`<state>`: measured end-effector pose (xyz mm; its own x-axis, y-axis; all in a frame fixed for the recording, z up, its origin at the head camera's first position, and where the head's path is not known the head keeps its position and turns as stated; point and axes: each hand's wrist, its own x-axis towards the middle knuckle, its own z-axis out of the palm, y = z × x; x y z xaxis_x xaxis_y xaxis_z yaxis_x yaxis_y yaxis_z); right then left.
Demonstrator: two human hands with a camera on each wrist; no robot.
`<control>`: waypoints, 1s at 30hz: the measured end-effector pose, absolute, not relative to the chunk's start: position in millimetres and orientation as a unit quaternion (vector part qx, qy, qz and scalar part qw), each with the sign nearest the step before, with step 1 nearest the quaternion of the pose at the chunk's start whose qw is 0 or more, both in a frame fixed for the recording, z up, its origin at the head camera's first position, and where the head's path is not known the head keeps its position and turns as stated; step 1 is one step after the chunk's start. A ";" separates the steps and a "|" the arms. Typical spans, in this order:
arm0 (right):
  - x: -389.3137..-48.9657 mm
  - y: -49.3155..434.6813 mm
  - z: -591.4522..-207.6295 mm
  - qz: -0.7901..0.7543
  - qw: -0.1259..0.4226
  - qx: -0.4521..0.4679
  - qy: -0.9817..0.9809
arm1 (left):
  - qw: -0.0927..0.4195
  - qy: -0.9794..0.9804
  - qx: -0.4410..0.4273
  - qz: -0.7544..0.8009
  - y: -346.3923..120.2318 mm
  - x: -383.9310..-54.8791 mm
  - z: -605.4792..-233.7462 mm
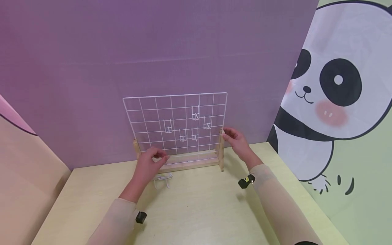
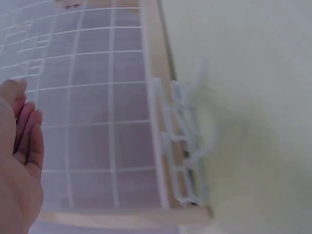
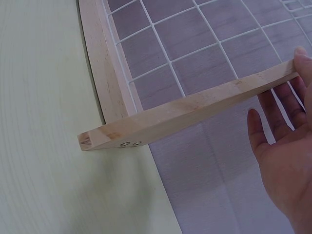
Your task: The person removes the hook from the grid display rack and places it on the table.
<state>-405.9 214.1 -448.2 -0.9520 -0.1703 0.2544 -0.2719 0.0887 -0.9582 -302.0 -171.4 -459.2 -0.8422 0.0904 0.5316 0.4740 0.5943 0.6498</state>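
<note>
A white wire grid panel [image 1: 159, 117] stands upright in a wooden stand [image 1: 190, 166] at the back of the table. Several white wire hooks [image 1: 195, 115] hang on its middle and right part. My right hand [image 1: 240, 144] grips the top of the right wooden upright [image 3: 204, 103], thumb at the front and fingers behind. In front of the grid's lower left is my left hand [image 1: 148, 165], fingers loosely bent, with nothing seen in it in the left wrist view. Loose white hooks [image 1: 163, 177] lie by the stand's base, just below the left hand; more of them shows in the left wrist view [image 2: 183, 141].
The pale wooden table [image 1: 196, 211] runs up to a purple backdrop [image 1: 183, 44] close behind the stand. A panda picture [image 1: 340, 112] covers the wall on the right. Each sleeve carries a small black device [image 1: 246, 182] near the wrist.
</note>
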 end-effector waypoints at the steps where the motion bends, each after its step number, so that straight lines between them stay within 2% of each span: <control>1: -406.3 214.5 -448.6 0.658 0.040 0.149 -0.737 | 0.241 -0.855 -0.160 -0.431 -169.2 -303.8 -454.7; 7: -407.3 215.4 -450.3 0.658 0.040 0.148 -0.737 | 0.293 -0.811 -0.144 -0.486 -156.4 -310.5 -431.2; 15: -405.1 215.4 -448.4 0.665 0.032 0.142 -0.732 | 0.370 -0.780 -0.172 -0.475 -139.5 -317.8 -411.1; 30: -405.7 214.7 -447.6 0.665 0.028 0.143 -0.732 | 0.443 -0.746 -0.204 -0.454 -131.1 -328.6 -409.4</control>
<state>-405.7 214.7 -447.6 -0.9575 -0.1726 0.2312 -0.2466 0.0736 -0.9663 -328.6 -131.1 -409.4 -0.5247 -0.0966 0.8458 0.7066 0.5047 0.4960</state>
